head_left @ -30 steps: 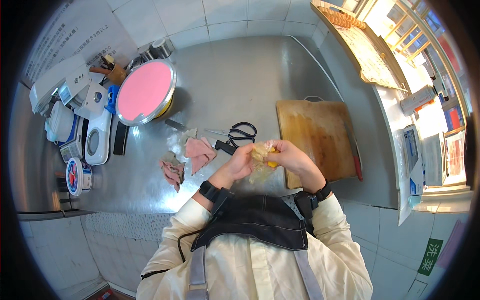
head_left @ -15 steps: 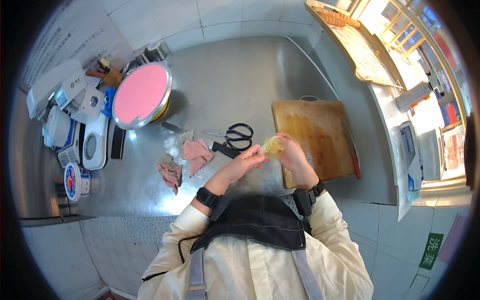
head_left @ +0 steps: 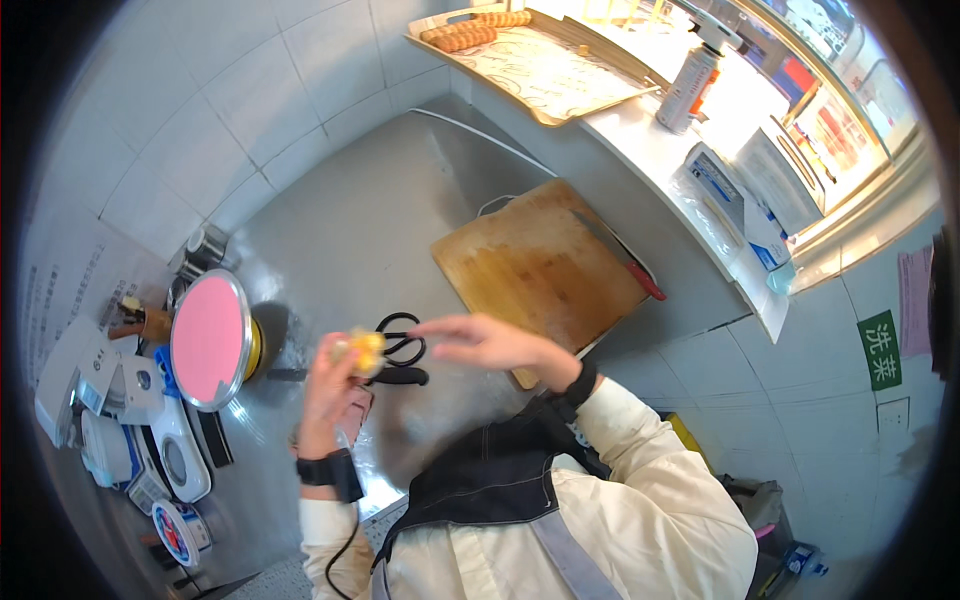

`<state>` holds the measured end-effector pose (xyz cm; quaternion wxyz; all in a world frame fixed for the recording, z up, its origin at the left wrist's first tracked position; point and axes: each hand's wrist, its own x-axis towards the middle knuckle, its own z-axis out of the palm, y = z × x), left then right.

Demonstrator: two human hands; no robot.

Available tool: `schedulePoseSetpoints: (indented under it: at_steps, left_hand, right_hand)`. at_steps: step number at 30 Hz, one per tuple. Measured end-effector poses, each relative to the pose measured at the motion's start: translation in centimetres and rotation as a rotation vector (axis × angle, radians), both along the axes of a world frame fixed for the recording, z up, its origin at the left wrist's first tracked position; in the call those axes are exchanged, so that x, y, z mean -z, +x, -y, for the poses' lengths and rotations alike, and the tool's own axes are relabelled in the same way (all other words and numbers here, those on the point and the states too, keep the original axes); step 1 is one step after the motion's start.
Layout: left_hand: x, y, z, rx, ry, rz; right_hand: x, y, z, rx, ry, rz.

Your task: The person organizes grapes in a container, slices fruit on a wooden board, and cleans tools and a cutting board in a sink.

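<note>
Held in my left hand [head_left: 325, 385] is a small crumpled yellowish bundle [head_left: 364, 352], thin and partly see-through; its exact kind is unclear. My right hand [head_left: 490, 345] hovers to the right of it, fingers stretched out and holding nothing. Below and between the hands lie black-handled scissors [head_left: 399, 322] on the steel table, partly covered from view. Close by rests a knife with a black handle [head_left: 402, 376], its blade hidden behind my left hand. A pink cloth [head_left: 357, 412] shows beside my left wrist.
A wooden cutting board [head_left: 540, 280] with a red-handled knife [head_left: 645, 281] lies on the steel table [head_left: 340, 220]. Leftward stand a pink-topped round turntable [head_left: 210, 338], a white scale [head_left: 183, 455] and a tub [head_left: 180, 532]. A tray of rolls [head_left: 545, 70] and a spray can [head_left: 690, 85] occupy the ledge.
My view has turned to the right. Both hands were on the yellowish bundle; now it is in my left hand alone, moved left, and my right hand has let go and opened.
</note>
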<state>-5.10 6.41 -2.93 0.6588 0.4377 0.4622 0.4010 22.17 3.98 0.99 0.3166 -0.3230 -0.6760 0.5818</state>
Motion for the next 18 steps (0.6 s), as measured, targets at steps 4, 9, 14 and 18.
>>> schedulePoseSetpoints:
  at_steps: [4, 9, 14, 18]
  left_hand:
    - [-2.4, -10.5, -3.2, -0.204, 0.067, 0.039]
    - [-2.9, -19.9, -11.0, -0.338, 0.189, -0.227]
    - [0.6, -24.0, -11.1, -0.537, -0.094, -0.836]
    - [1.9, -24.3, -8.7, -0.576, -0.064, -1.419]
  right_hand:
    - [2.5, 9.4, -0.7, 0.731, 0.245, 0.921]
    - [15.5, 27.7, 4.7, 1.097, 0.215, 1.361]
    - [15.1, 26.2, 3.4, 0.973, 0.048, 1.579]
    - [12.8, 22.3, 5.0, 0.954, -0.01, 1.463]
